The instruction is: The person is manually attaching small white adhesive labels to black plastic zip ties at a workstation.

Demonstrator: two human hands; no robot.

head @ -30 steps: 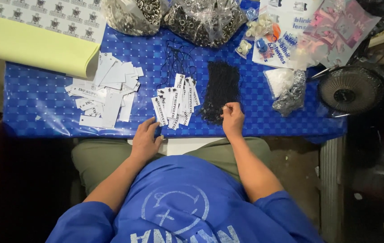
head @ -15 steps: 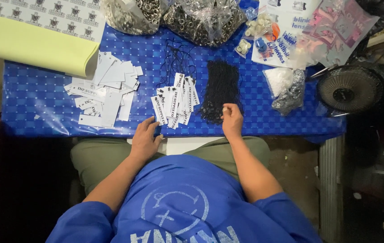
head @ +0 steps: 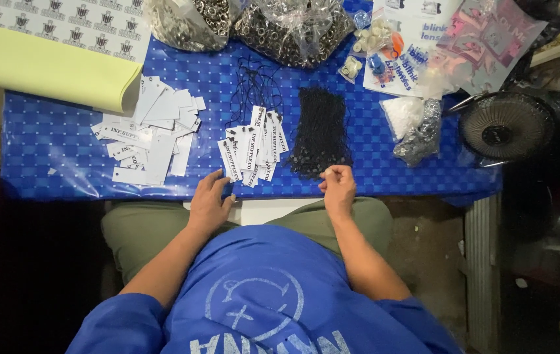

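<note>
- Two bare hands work at the near edge of the table [head: 63, 131], which wears a blue checked cover.
- Left hand [head: 209, 203] lies flat and spread, fingertips touching the nearest card of the fan of white tags [head: 252, 147]; it grips nothing.
- Right hand [head: 338, 190] is pinched narrow, thumb against forefinger, at the near end of the bundle of black strings [head: 319, 131]; whether a strand sits in the pinch, I cannot tell.
- Judging by this, a string is being picked for a tag; next, one strand must come free alone.
- Bundle's long axis runs from near edge to far edge; the tags fan likewise, leaning slightly right.
- Left of the fan, loose white tags [head: 149, 134] lie scattered.
- Far edge holds a yellow paper roll [head: 44, 65] and bags of metal eyelets [head: 293, 26].
</note>
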